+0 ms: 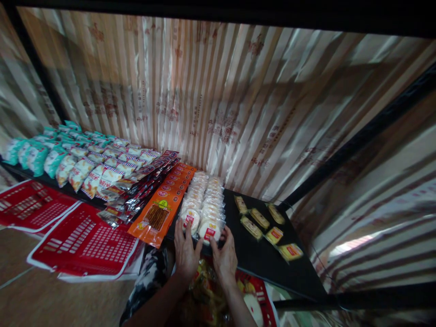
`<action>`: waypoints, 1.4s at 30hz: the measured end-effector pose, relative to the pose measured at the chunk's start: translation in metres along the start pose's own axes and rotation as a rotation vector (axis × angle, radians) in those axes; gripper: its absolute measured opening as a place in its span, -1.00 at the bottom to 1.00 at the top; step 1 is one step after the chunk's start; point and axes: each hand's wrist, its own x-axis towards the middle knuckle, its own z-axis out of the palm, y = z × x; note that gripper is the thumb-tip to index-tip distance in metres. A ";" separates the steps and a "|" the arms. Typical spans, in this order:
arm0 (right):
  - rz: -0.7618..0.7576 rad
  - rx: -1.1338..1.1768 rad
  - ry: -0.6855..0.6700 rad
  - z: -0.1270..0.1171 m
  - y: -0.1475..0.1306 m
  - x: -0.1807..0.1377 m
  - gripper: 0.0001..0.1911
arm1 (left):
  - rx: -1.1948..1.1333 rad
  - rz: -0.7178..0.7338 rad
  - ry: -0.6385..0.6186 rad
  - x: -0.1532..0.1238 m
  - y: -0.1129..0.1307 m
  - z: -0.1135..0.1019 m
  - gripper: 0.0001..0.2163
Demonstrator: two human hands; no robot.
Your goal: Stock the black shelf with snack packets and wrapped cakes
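Note:
Two neat rows of clear-wrapped white round rice crackers (208, 229) with red labels run from the front of the black shelf toward its back. At the front of the left row, my left hand (185, 254) lies with fingers stretched against the nearest packs. My right hand (225, 259) spreads around the front right corner of the right row, its thumb over the front pack and its fingers along the side. Neither hand has lifted a pack. Just left of the rows lies a long orange snack packet (163, 204).
Left along the shelf (235, 247) are stacked dark red-and-silver packets (143, 181), white snack bags (105, 177) and teal bags (36, 156). Several small yellow packs (260, 218) lie to the right. Red baskets (85, 240) stand below left; another basket (269, 299) with packets sits beneath my arms.

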 end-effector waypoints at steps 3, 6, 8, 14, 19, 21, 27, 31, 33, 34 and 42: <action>0.004 -0.033 -0.010 0.001 -0.001 0.001 -0.37 | 0.018 0.006 -0.007 -0.001 0.000 0.001 -0.48; 0.003 -0.068 -0.034 0.000 -0.001 0.002 -0.38 | 0.029 0.022 0.004 -0.001 0.000 0.003 -0.49; -0.007 -0.090 -0.035 -0.001 -0.002 0.003 -0.39 | 0.031 0.026 0.013 -0.001 0.000 0.004 -0.48; -0.028 -0.120 -0.023 0.000 -0.003 0.003 -0.41 | 0.035 0.019 0.009 -0.002 0.000 0.004 -0.47; -0.010 0.098 -0.034 -0.004 -0.001 -0.004 -0.33 | 0.032 0.028 -0.024 0.000 0.002 -0.005 -0.46; -0.029 0.187 -0.017 -0.012 0.002 -0.013 -0.40 | 0.030 0.043 -0.039 0.000 0.002 -0.009 -0.46; 0.014 0.075 0.171 -0.061 0.046 -0.048 -0.62 | -0.056 0.161 0.005 -0.024 0.001 -0.021 -0.60; 0.188 -0.075 0.091 -0.097 0.100 -0.070 -0.62 | -0.119 0.247 -0.182 -0.072 0.006 -0.022 -0.66; 0.223 -0.156 0.001 -0.108 0.124 -0.078 -0.61 | -0.161 0.262 -0.322 -0.099 0.008 -0.017 -0.68; 0.239 -0.182 -0.040 -0.111 0.134 -0.080 -0.59 | -0.179 0.251 -0.371 -0.112 0.009 -0.014 -0.68; 0.237 -0.572 -0.353 -0.096 0.137 -0.092 -0.50 | -0.267 0.078 -0.694 -0.163 0.007 -0.011 -0.63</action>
